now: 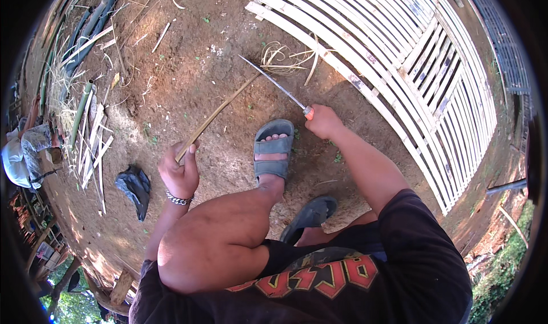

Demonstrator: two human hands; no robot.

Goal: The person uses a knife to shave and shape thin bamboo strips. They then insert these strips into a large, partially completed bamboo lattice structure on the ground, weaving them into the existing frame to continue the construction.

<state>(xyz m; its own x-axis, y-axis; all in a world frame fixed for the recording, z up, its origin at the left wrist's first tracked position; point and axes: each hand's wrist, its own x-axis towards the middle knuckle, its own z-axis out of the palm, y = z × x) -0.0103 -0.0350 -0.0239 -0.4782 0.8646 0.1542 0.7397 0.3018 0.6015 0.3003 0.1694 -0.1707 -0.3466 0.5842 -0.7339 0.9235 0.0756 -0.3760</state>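
Observation:
My left hand (180,171), with a chain bracelet at its wrist, is closed around the near end of a narrow bamboo strip (220,110). The strip slants up and to the right over the dirt. My right hand (324,122) grips the red-orange handle of a long, thin-bladed knife (278,85), its tip pointing to the upper left. Blade and strip come together near the strip's far end; whether they touch I cannot tell. Just beyond the blade, curled bamboo shavings (278,59) lie on the ground.
A slatted bamboo panel (394,67) spreads over the right side. On the left are split bamboo pieces (94,138), a green bamboo length (81,114) and a crumpled black plastic bag (133,188). My sandalled foot (274,153) stands between my hands on bare dirt.

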